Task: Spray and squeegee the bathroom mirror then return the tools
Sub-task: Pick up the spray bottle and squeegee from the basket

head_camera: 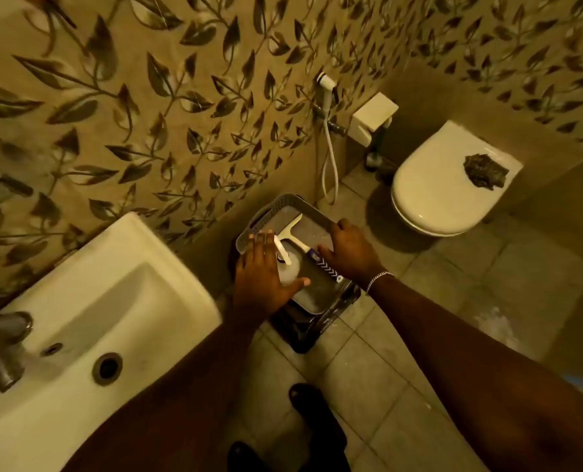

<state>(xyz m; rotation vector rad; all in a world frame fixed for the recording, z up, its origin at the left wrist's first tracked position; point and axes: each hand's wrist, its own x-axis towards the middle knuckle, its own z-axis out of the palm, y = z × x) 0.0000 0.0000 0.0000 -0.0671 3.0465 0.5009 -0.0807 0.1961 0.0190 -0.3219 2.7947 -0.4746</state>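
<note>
A grey slotted basket (293, 199) sits on a dark stool (303, 332) against the leaf-patterned wall, between the sink and the toilet. Inside it lies a white squeegee (292, 229) with a purple patterned handle pointing toward me. A white spray bottle (288, 272) stands at the near left of the basket with its nozzle up. My left hand (259, 270) is pressed against the bottle, thumb curled round its near side and fingertips reaching the left rim. My right hand (348, 250) grips the right rim, its thumb close to the squeegee handle.
A white sink (113, 301) with a metal tap (0, 342) fills the lower left. A closed toilet (447, 185) with a dark crumpled object (486, 172) on its lid stands at the right. A hand-shower hose (329, 158) hangs on the wall. My feet (317, 420) are on the tiled floor.
</note>
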